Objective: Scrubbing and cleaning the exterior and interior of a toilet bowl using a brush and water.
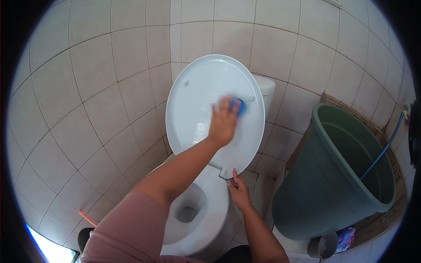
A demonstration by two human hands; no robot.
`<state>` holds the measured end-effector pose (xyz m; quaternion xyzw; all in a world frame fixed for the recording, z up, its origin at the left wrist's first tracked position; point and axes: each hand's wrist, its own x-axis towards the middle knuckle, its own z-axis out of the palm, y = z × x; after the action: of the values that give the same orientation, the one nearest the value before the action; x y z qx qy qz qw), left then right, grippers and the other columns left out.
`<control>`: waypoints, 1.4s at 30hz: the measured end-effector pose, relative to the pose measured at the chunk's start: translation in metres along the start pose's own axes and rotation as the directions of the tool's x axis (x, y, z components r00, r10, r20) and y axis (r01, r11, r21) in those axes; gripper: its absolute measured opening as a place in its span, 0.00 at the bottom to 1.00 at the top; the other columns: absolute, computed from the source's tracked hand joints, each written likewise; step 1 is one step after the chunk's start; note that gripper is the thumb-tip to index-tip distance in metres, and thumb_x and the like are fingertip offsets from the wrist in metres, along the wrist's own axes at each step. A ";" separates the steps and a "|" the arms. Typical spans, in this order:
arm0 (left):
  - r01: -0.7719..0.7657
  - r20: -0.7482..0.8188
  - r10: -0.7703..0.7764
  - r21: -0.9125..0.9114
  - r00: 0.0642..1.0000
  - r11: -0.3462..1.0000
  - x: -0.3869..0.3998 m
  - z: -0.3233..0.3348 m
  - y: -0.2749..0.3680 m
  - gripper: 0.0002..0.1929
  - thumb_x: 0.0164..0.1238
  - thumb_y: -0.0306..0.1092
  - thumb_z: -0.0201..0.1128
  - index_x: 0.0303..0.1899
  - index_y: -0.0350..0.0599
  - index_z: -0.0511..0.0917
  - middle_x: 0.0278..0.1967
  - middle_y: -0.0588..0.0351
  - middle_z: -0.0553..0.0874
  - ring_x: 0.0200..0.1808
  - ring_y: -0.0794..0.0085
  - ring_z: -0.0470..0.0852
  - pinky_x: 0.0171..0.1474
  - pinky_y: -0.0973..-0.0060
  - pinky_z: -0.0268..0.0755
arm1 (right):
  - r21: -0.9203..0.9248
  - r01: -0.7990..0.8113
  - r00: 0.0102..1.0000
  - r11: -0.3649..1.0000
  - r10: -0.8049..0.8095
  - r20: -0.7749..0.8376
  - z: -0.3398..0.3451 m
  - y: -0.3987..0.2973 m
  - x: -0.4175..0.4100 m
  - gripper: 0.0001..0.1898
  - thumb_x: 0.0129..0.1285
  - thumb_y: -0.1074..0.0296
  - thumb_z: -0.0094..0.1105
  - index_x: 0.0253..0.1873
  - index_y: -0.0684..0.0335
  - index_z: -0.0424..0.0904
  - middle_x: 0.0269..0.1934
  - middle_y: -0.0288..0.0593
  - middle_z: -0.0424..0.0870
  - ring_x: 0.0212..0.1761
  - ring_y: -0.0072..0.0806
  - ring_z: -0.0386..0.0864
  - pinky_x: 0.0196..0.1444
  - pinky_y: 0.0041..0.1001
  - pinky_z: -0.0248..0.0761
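Note:
The white toilet lid (200, 98) stands raised, its inner face towards me. Against that face, right of its middle, my left hand (225, 121) presses a blue sponge or cloth (239, 107); both are motion-blurred. My right hand (240, 190) is at the lid's lower right edge near the hinge, thumb and fingers apart, its fingertips touching or close to the edge. Under my left forearm lies the white toilet seat and bowl (217, 210). Part of the white cistern (264, 86) shows behind the lid.
On the right stands a large green plastic barrel (296, 197) with a blue hose (384, 148) running into it from a tap (405, 113). A grey dipper (324, 245) and a colourful packet (344, 240) lie at its base. Tiled walls (131, 82) enclose the toilet. An orange stick-like object (87, 218) is at lower left.

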<state>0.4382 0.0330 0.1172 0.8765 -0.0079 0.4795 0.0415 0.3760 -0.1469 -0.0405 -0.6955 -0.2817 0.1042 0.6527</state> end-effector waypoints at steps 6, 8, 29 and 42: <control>0.460 -0.263 -0.455 -0.044 0.851 0.887 0.060 -0.021 -0.044 0.32 0.68 0.35 0.50 0.71 0.46 0.48 0.71 0.40 0.49 0.72 0.42 0.46 0.68 0.41 0.40 | -0.084 0.075 0.997 0.994 -0.075 0.009 0.004 0.000 0.002 0.34 0.60 0.82 0.53 0.71 0.53 0.56 0.69 0.43 0.59 0.66 0.28 0.63 0.56 0.21 0.64; 0.405 -0.224 -0.395 -0.003 0.891 0.914 0.057 -0.020 -0.037 0.33 0.67 0.35 0.50 0.71 0.45 0.48 0.71 0.39 0.47 0.72 0.42 0.45 0.68 0.40 0.41 | -0.078 0.056 0.998 0.995 -0.054 0.024 0.005 0.004 0.000 0.34 0.60 0.81 0.53 0.71 0.53 0.57 0.70 0.43 0.59 0.66 0.26 0.63 0.54 0.20 0.64; 0.322 -0.082 -0.316 0.069 0.945 0.944 -0.074 0.010 -0.042 0.34 0.66 0.35 0.52 0.71 0.50 0.49 0.71 0.39 0.47 0.72 0.40 0.45 0.67 0.38 0.37 | -0.090 0.002 1.000 0.996 -0.002 0.001 0.003 -0.019 -0.007 0.32 0.59 0.78 0.56 0.70 0.56 0.60 0.66 0.53 0.65 0.70 0.37 0.60 0.68 0.26 0.53; -0.200 0.332 0.242 -0.155 0.912 0.967 -0.124 0.023 -0.007 0.37 0.61 0.35 0.57 0.71 0.53 0.49 0.71 0.35 0.42 0.72 0.39 0.41 0.64 0.32 0.33 | -0.145 -0.002 0.998 0.989 -0.008 -0.065 -0.002 -0.016 -0.006 0.32 0.59 0.80 0.54 0.69 0.55 0.62 0.64 0.50 0.68 0.68 0.34 0.64 0.66 0.25 0.56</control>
<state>0.3910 0.0346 -0.0001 0.9368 -0.1425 0.3173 0.0365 0.3676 -0.1521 -0.0261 -0.7437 -0.2682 0.0598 0.6094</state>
